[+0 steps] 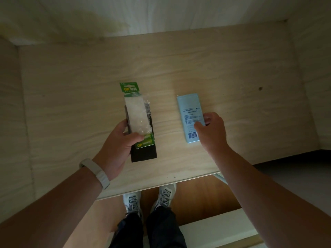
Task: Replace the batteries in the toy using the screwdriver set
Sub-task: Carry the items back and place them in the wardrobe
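— What do you have on the left?
— I see the left hand (121,140) clamped on the battery pack (137,111), thumb across its front. A black flat piece (145,154) sits behind the pack in the same grip. The pack's long axis runs away from me, with the green hang tab at the far end and the green cells at the near end. I cannot tell whether it touches the table (71,86).
— And to the right?
— The blue box (189,111) lies flat there, apart from the pack, also lengthwise away from me, label up. The right hand (212,129) pinches its right edge.
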Motion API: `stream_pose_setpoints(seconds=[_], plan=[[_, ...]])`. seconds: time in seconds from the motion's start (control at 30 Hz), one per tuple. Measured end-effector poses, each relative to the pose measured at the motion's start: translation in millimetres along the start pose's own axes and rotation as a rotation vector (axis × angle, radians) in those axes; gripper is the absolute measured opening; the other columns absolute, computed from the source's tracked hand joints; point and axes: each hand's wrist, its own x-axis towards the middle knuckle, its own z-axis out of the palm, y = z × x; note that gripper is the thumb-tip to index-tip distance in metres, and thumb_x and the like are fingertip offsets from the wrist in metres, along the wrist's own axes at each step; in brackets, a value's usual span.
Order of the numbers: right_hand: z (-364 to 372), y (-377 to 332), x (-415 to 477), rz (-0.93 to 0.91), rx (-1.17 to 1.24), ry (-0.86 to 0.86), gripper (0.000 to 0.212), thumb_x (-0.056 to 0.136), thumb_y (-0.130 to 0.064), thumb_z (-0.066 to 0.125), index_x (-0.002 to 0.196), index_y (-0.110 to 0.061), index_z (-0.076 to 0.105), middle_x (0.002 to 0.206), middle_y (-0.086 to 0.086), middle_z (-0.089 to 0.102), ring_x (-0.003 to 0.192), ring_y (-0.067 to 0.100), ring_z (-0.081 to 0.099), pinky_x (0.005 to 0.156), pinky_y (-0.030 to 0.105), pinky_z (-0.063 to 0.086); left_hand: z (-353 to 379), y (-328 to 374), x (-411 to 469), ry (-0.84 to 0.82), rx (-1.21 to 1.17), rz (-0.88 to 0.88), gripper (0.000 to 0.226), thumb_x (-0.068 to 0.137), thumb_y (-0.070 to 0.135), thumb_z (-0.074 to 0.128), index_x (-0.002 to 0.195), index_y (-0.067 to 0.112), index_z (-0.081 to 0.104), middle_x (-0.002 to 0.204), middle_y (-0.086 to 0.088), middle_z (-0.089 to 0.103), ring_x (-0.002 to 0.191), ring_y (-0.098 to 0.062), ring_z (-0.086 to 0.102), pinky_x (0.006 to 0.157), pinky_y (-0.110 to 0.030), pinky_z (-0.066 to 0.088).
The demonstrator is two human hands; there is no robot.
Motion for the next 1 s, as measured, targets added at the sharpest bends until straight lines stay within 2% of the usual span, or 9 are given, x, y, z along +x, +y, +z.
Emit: stream_pose_setpoints(seconds=[0.1, 0.17, 0.3, 0.43, 0.53, 0.63, 0.8, 0.87, 1.0], plan=[[2, -9, -18, -0.111, -0.082, 0.069, 0.03, 0.086, -0.016, 0.066, 0.115, -0.013, 0.058, 0.111, 0.004, 0.057, 0.095, 0.015, 0.058, 0.066, 0.014, 0.043, -1, 2, -3, -0.013, 0.001, 0.0, 0.056, 0.087, -0.007, 0.062, 0.138, 0.015, 0.055, 0.117, -0.012, 0.075, 0.11, -0.028, 0.072, 0.103, -0.052, 0.051], [6, -20, -37, -0.193, -0.065, 0.033, 0.026, 0.088, -0.017, 0.066, 0.111, -0.02, 0.057, 0.106, -0.002, 0.056, 0.092, 0.009, 0.055, 0.069, 0.008, 0.038, -2, 4, -6, -0.019, -0.001, 0.004, 0.056, 0.087, -0.007, 0.063, 0.138, 0.015, 0.055, 0.118, -0.013, 0.075, 0.112, -0.03, 0.071, 0.105, -0.055, 0.05], [13, -49, -70, -0.163, 0.053, -0.345, 0.022, 0.092, -0.031, 0.064, 0.111, -0.033, 0.053, 0.095, -0.015, 0.06, 0.086, -0.011, 0.056, 0.064, 0.004, 0.04, -2, 12, -13, -0.04, -0.013, 0.025, 0.064, 0.077, 0.003, 0.073, 0.137, 0.017, 0.055, 0.118, -0.012, 0.075, 0.112, -0.03, 0.071, 0.104, -0.053, 0.052], [17, -73, -96, -0.139, 0.13, -0.558, 0.037, 0.091, -0.041, 0.064, 0.125, -0.031, 0.054, 0.101, -0.012, 0.063, 0.084, -0.002, 0.061, 0.066, 0.01, 0.043, 2, 19, -24, -0.04, -0.023, 0.054, 0.064, 0.071, 0.005, 0.077, 0.13, 0.019, 0.059, 0.117, -0.013, 0.076, 0.11, -0.032, 0.072, 0.101, -0.051, 0.054], [15, -88, -108, -0.103, 0.191, -0.554, 0.041, 0.09, -0.036, 0.067, 0.128, -0.023, 0.058, 0.103, -0.006, 0.066, 0.082, 0.002, 0.063, 0.069, 0.016, 0.049, 2, 24, -32, -0.042, -0.02, 0.07, 0.071, 0.069, 0.006, 0.082, 0.134, 0.017, 0.056, 0.116, -0.011, 0.076, 0.109, -0.03, 0.073, 0.093, -0.045, 0.058], [11, -96, -112, -0.085, 0.237, -0.544, 0.033, 0.091, -0.025, 0.07, 0.123, -0.021, 0.063, 0.102, -0.002, 0.069, 0.083, 0.009, 0.066, 0.076, 0.033, 0.056, 0, 29, -39, -0.043, -0.057, 0.074, 0.074, 0.071, 0.006, 0.087, 0.136, 0.016, 0.054, 0.117, -0.013, 0.076, 0.109, -0.031, 0.073, 0.083, -0.035, 0.061], [11, -97, -107, -0.046, 0.297, -0.491, 0.025, 0.087, -0.016, 0.071, 0.11, -0.025, 0.067, 0.098, 0.001, 0.073, 0.086, 0.018, 0.071, 0.086, 0.047, 0.058, -4, 28, -41, -0.044, -0.053, 0.088, 0.067, 0.076, 0.011, 0.08, 0.137, 0.017, 0.054, 0.114, -0.012, 0.076, 0.105, -0.029, 0.074, 0.08, -0.034, 0.062], [15, -93, -102, 0.003, 0.383, -0.479, 0.025, 0.082, -0.018, 0.072, 0.104, -0.028, 0.067, 0.098, 0.001, 0.074, 0.086, 0.019, 0.072, 0.084, 0.046, 0.059, -8, 24, -38, -0.029, -0.042, 0.083, 0.054, 0.087, 0.005, 0.073, 0.135, 0.02, 0.054, 0.11, -0.009, 0.078, 0.102, -0.027, 0.075, 0.078, -0.034, 0.063], [22, -78, -89, 0.118, 0.506, -0.412, 0.025, 0.079, -0.022, 0.071, 0.103, -0.027, 0.064, 0.095, 0.0, 0.074, 0.081, 0.011, 0.071, 0.069, 0.025, 0.054, -18, 14, -32, 0.041, -0.029, 0.047, 0.042, 0.097, 0.002, 0.062, 0.131, 0.025, 0.054, 0.105, -0.004, 0.079, 0.097, -0.021, 0.077, 0.074, -0.034, 0.063]])
